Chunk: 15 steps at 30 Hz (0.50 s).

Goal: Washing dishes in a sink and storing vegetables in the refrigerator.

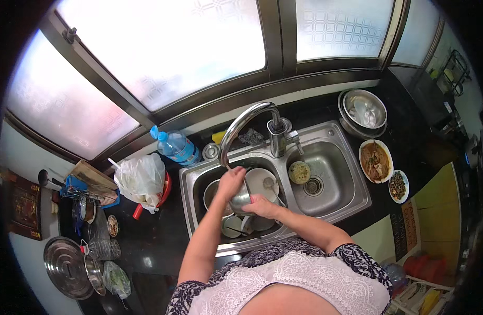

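A metal bowl (pixel 238 200) is tilted over the left basin of a double steel sink (pixel 186 185). My right hand (pixel 261 205) grips its near right side. My left hand (pixel 231 183) is at the bowl's far left rim, its fingers curled just below the tip of the chrome faucet (pixel 236 120). Beneath them in the basin sit a large white bowl (pixel 259 177) with a ladle (pixel 269 182), a steel pot (pixel 212 193) partly hidden by my left arm, and a small bowl (pixel 231 225) with dark chopsticks (pixel 238 231).
The right basin holds a small bowl of food (pixel 299 172) beside the drain. Nested metal bowls (pixel 365 108), a fish dish (pixel 376 161) and a small plate (pixel 398 186) stand on the right counter. At left are a water bottle (pixel 179 147) and a plastic bag (pixel 141 181) in a red basket.
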Available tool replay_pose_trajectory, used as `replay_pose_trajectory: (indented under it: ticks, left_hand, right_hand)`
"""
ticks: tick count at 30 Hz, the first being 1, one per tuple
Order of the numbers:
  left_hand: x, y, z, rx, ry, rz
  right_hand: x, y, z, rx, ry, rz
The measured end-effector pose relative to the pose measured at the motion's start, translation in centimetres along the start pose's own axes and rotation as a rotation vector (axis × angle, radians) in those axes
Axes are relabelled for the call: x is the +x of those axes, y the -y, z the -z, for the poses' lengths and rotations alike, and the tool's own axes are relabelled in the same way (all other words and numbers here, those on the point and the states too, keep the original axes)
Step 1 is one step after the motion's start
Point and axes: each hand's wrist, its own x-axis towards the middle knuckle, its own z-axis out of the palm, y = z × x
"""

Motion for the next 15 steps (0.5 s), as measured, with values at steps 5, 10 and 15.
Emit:
replay_pose_trajectory:
  ticks: [5, 10, 15]
  left_hand:
    - [0.4, 5.7, 1.5, -1.038, 0.451, 0.593]
    - [-4.0, 10.3, -2.6, -1.386, 0.198, 0.758]
    - [-5.8, 3.0, -3.0, -1.320, 0.159, 0.709]
  right_hand:
    - [-0.3, -0.8, -1.3, 0.159, 0.057, 0.145]
    - [2.0, -2.2, -1.8, 0.180, -0.003, 0.093]
    - [5.2, -5.1, 0.3, -0.242, -0.304, 0.242]
